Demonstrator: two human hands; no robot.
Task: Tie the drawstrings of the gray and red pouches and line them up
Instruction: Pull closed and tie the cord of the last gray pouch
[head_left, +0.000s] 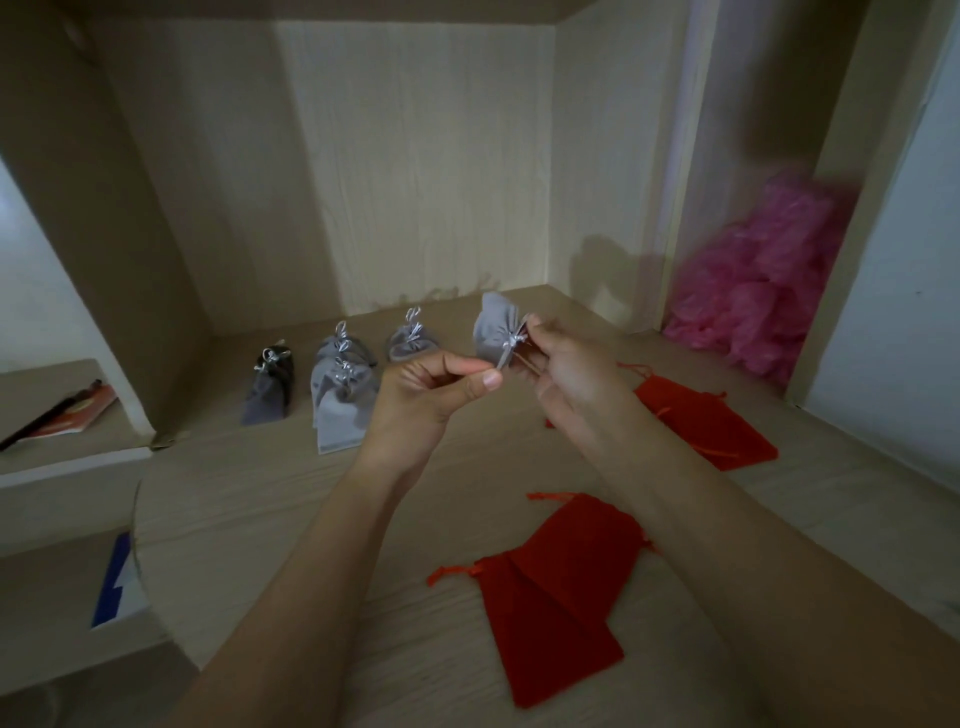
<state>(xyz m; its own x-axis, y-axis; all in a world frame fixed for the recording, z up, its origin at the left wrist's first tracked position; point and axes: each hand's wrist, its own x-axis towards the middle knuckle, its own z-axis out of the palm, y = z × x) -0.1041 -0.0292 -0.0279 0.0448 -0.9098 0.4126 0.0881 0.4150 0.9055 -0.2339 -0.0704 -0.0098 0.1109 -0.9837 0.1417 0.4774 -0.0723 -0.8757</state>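
- Red pouches (550, 597) by the tabletop's (260, 519) near edge look soft and light.
- Your left hand (426, 395) pinches the slick-looking drawstring (506, 354); your right hand (571, 369) pinches the gray pouch (492, 332) at its neck.

Apparently a domestic storage nook: pale wood-grain shelving unit (415, 182) with partitioned bays, pink plastic bags (763, 291) heaped at right, booklet (78, 410) on a side ledge, gray pouches (340, 410) lined up.

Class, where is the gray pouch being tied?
Head view, centre: gray pouch held by left hand and right hand, right of the nearest tied gray pouch.
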